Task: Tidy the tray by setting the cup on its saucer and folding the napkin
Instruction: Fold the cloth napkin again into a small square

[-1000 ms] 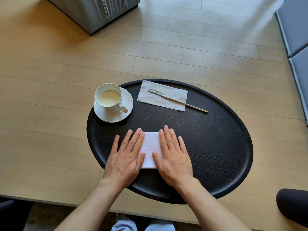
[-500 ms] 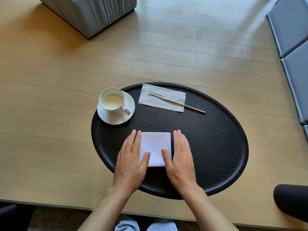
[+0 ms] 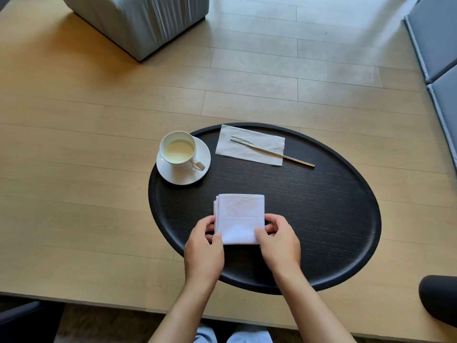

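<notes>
Both hands have drawn back since the earlier frames: they lay flat on the cloth with fingers spread, and now they have slid to its near corners and curled.

Head view: the left hand (image 3: 204,246) pinches the napkin's (image 3: 239,217) near-left corner, thumb on top and fingers tucked at the edge. The right hand (image 3: 279,240) grips the near-right corner the same way. Neither hand is flat or released; each grasps cloth.

From the tray's middle, the napkin lies toward 7 o'clock on the black oval tray (image 3: 321,214). It is a white, nearly square packet with layered edges showing along its left side and a faint horizontal crease across the middle. It looks soft and limp, so it should hold a fold only if pressed.

At 10 o'clock the cup (image 3: 178,150), holding pale liquid, already sits on its saucer (image 3: 184,175), so that half of the task looks done. At 12 o'clock a slim metal utensil (image 3: 272,152) rests on a grey paper sheet (image 3: 249,148).

The step in hand appears to be the folding. The next move probably calls for lifting the near edge, carrying it to the far edge, aligning corners, or else squaring the packet and letting go.
</notes>
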